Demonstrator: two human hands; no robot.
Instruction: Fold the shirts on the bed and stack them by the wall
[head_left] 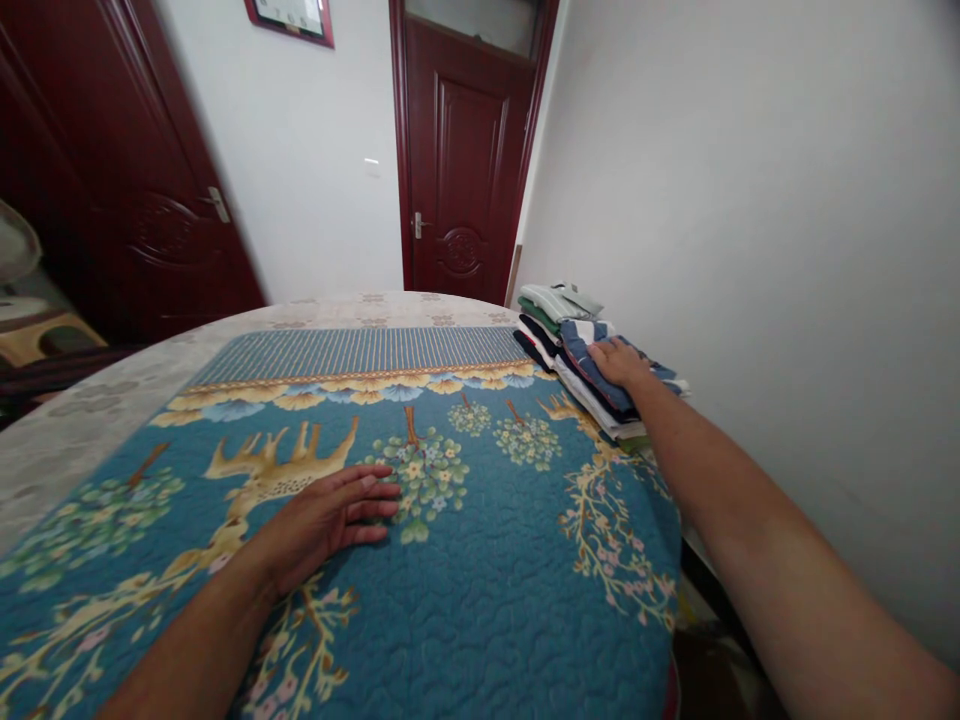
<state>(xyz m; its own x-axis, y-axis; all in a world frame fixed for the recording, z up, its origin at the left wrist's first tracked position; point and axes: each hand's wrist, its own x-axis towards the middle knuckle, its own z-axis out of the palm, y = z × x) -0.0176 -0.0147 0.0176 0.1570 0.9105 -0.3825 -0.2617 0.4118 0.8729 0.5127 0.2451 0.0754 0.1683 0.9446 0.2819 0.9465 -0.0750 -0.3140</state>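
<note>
My right hand (619,362) is stretched out to the far right, its palm resting on a folded blue garment (583,352) on top of a stack of clothes. Beneath that garment lie folded white and dark pieces (592,402). Just behind, a second pile has a folded pale striped shirt (559,299) on top, over green and dark clothes. My left hand (334,515) is over the blue quilted cloth (480,560), fingers extended and nothing in them. Whether its edge touches the cloth is hard to tell.
The quilted cloth, printed with deer and trees, covers much of a round table with a pale patterned tablecloth (97,400). A white wall (765,200) runs close along the right side. Dark red doors (480,150) stand beyond the table and at the left.
</note>
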